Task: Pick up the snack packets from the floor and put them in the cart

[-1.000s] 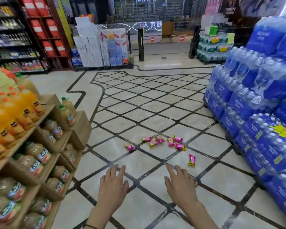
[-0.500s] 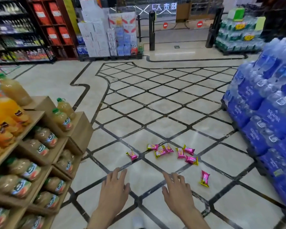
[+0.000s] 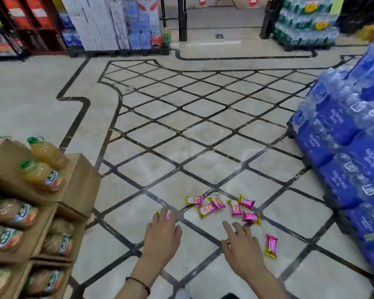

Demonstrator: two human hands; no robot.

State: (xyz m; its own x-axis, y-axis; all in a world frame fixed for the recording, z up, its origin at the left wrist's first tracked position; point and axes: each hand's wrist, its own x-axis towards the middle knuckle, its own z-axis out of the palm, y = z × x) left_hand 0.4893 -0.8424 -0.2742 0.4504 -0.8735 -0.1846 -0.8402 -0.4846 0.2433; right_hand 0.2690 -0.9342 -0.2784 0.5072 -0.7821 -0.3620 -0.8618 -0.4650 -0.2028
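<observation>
My left hand (image 3: 162, 238) is out in front, fingers straight & spread, holding nothing. The tips overlap one pink packet (image 3: 168, 216) on the floor (image 3: 138, 169); it's mostly hidden, so I can't tell if I'm touching it. There's a thin dark band (image 3: 138, 282) on that wrist. My right hand (image 3: 242, 247) is palm down too, fingers loosely extended, nothing in it. A lone packet (image 3: 271, 246) lies just to its right, not touching.

Just past my right fingertips is the main bunch (image 3: 216, 201) – six pink-and-yellow snack packets lying close together across the pale tiles. The nearest packet (image 3: 251, 217) is near my index finger, w/ a gap between.

Left side: cardboard trays (image 3: 78, 182) w/ juice bottles (image 3: 41, 175). Right side: stacked blue water packs (image 3: 343, 147). Far end – white cartons (image 3: 95, 22), red shelving (image 3: 30, 16), green bottle packs (image 3: 304, 24).
</observation>
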